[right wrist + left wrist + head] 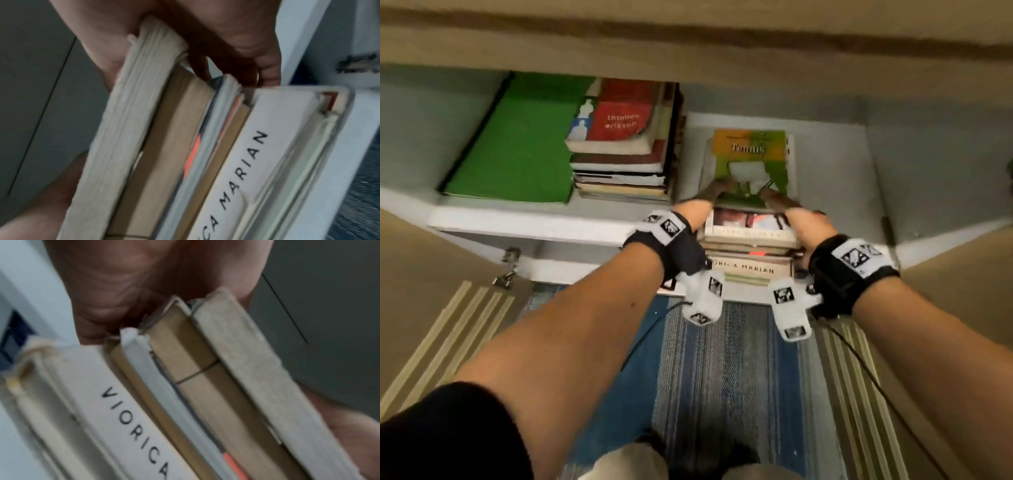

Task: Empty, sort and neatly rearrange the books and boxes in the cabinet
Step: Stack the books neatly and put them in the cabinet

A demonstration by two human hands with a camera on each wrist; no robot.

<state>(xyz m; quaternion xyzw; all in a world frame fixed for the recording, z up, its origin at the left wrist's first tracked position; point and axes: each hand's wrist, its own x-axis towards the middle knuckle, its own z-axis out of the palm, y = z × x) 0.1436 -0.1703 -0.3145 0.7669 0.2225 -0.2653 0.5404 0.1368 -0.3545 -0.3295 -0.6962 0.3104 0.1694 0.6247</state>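
Both hands clasp one stack of books (751,240) from its two ends: the left hand (700,202) wraps the left end, the right hand (796,209) the right end, thumbs lying on the top cover while the fingers (98,318) curl down the side toward the lower books, as both wrist views show. So each grip is closed around the stack, which sits between the palms at the front edge of the cabinet's lower shelf (835,157). The top book (753,161), right under the thumbs, has a green and orange cover reading "Tennis". Below it lie a thick book with pale page edges (115,129), brownish ones, a thin one with an orange strip (192,155), and near the bottom a white spine (252,146) lettered "VIORICA MARIAN". Just left of the left grip, on a higher shelf (524,219), stands a second pile (623,157), topped by a red book (619,116) printed "thomas erikson". Farther left on that shelf lies a flat green folder (517,137). Each wrist wears a black strap with white marker blocks (703,294). Beneath the arms lies a blue striped rug (705,377), and open cabinet doors (431,308) flank it on both sides.
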